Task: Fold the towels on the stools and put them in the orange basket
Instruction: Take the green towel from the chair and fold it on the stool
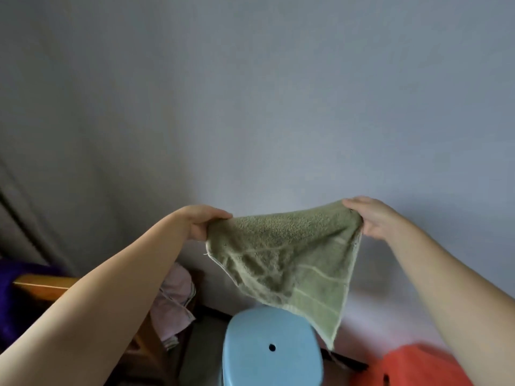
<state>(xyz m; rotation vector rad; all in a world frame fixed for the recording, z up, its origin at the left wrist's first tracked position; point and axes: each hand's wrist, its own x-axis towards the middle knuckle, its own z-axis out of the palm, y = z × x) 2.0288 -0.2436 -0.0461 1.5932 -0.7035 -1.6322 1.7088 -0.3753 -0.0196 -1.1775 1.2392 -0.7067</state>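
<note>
Green towel [281, 260] held up in the air above the blue stool [271, 349], left hand [204, 221] and right hand [365, 217] each pinching a top corner, fingers closed on the cloth; it sags to a skewed point. Best to pull the top edge taut and level before folding. Orange basket [409, 366] waits low right; a pink towel [174, 299] lies left.

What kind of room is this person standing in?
Probably a plain room at home, perhaps a bedroom or laundry corner: a bare grey wall, a blue plastic stool, pinkish cloths heaped over wooden furniture.
</note>
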